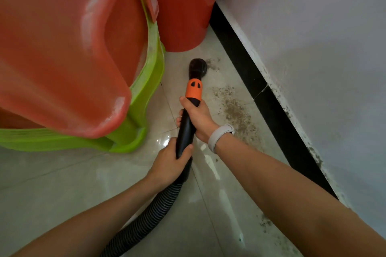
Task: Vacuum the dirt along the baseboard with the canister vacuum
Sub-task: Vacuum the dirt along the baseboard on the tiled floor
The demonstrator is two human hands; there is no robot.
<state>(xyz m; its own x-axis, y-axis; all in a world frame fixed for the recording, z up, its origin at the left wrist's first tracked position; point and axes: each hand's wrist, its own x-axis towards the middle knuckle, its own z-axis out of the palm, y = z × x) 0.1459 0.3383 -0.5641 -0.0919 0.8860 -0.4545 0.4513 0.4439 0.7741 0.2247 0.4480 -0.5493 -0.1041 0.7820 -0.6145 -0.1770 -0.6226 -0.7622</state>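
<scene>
A black vacuum wand (186, 129) with an orange collar (193, 89) ends in a round black brush nozzle (197, 67) that rests on the pale floor tile. My right hand (198, 118) grips the wand just below the collar. My left hand (170, 159) grips it lower, where the ribbed black hose (150, 217) begins. Brown dirt (235, 108) is scattered on the tile between the nozzle and the black baseboard (269, 98). A smaller patch of dirt (213, 63) lies right beside the nozzle. The canister is out of view.
A red plastic stool (62, 48) stacked on a green one (144, 98) stands close on the left. A red bucket (183, 10) with a wire handle sits in the corner behind the nozzle. The white wall (313, 48) runs along the right, stained near the baseboard.
</scene>
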